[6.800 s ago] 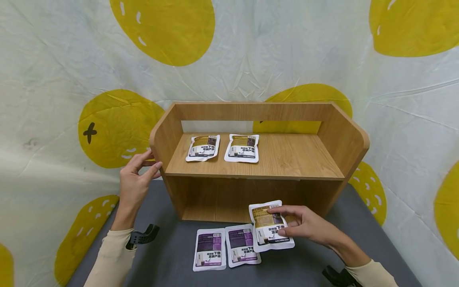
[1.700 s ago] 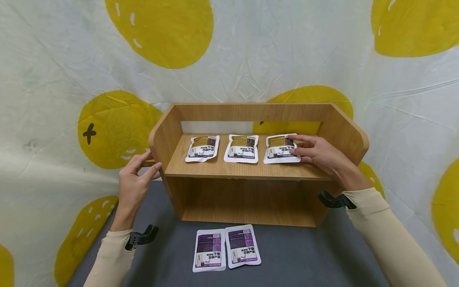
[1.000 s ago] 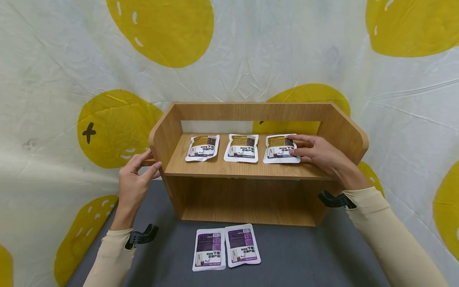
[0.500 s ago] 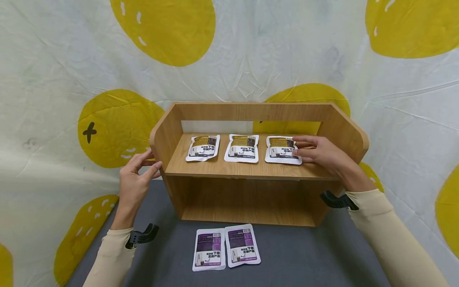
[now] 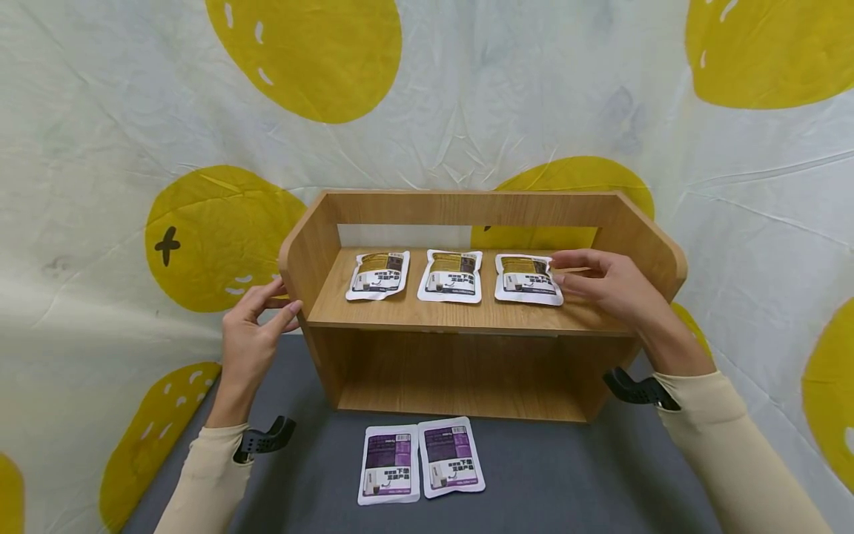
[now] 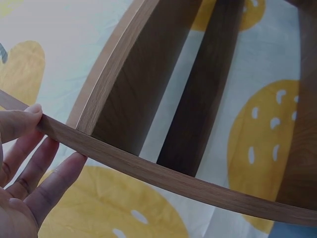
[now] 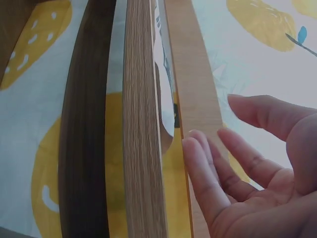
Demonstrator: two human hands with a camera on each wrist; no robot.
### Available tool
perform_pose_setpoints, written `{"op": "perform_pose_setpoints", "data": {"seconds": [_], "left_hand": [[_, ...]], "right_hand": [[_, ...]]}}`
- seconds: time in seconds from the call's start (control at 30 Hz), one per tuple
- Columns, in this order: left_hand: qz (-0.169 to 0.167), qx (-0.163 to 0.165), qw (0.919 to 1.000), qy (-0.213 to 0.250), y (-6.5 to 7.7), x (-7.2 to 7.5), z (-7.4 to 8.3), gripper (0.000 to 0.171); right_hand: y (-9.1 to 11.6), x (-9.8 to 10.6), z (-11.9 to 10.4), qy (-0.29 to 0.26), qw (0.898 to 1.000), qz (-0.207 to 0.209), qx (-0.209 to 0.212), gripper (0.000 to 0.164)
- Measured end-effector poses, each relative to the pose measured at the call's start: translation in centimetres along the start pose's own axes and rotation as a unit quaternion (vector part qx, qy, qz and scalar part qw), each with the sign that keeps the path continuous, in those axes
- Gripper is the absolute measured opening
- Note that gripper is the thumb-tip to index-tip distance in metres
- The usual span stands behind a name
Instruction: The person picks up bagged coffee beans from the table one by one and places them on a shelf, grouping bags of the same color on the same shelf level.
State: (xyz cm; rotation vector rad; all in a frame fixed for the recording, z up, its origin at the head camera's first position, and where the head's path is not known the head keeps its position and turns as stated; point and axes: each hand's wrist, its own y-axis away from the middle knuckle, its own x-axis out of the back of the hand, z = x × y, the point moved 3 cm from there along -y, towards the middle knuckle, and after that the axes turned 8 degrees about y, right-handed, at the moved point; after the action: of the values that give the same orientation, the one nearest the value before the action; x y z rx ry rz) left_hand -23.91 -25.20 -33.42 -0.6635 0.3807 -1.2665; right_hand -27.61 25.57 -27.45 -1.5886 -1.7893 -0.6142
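My left hand (image 5: 252, 330) holds the left side panel of a two-tier wooden shelf (image 5: 534, 315); in the left wrist view the thumb (image 6: 22, 121) lies on one face of the panel's edge and the fingers are on the other. Three white pouches with brown-gold labels lie in a row on the upper board: a left pouch (image 5: 378, 276), a middle pouch (image 5: 450, 276) and a right pouch (image 5: 528, 279). Right beside the right pouch's edge is my right hand (image 5: 607, 285). The right wrist view shows its thumb and fingers apart, with nothing between them.
Two white pouches with purple labels, a left one (image 5: 390, 465) and a right one (image 5: 451, 457), lie side by side on the grey table (image 5: 547, 475) before the shelf. A pale cloth (image 5: 507, 89) with yellow fruit prints hangs behind.
My right hand carried the third gold-labelled pouch from the table up to the board's right part, nudged it slightly right, and let go, drawing back rightward. The left hand stayed put.
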Motion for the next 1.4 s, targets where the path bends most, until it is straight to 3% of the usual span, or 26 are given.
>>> {"op": "perform_pose_setpoints", "data": {"seconds": [0.37,0.57,0.97,1.4], "left_hand": [[-0.002,0.005,1.0000,0.004,-0.1,0.0,0.1,0.048],[-0.002,0.005,1.0000,-0.002,-0.1,0.0,0.0,0.049],[-0.003,0.001,1.0000,0.003,-0.1,0.0,0.1,0.048],[-0.003,0.007,1.0000,0.004,0.0,0.0,0.1,0.048]], "right_hand": [[1.5,-1.5,-0.8,-0.088,0.994,0.017,0.067,0.044],[2.3,-2.0,-1.3,-0.071,0.994,0.011,0.080,0.042],[4.0,-4.9,-2.5,-0.097,0.986,-0.060,0.121,0.041],[5.4,-9.2,-3.7,-0.175,0.959,-0.148,0.166,0.039]]}}
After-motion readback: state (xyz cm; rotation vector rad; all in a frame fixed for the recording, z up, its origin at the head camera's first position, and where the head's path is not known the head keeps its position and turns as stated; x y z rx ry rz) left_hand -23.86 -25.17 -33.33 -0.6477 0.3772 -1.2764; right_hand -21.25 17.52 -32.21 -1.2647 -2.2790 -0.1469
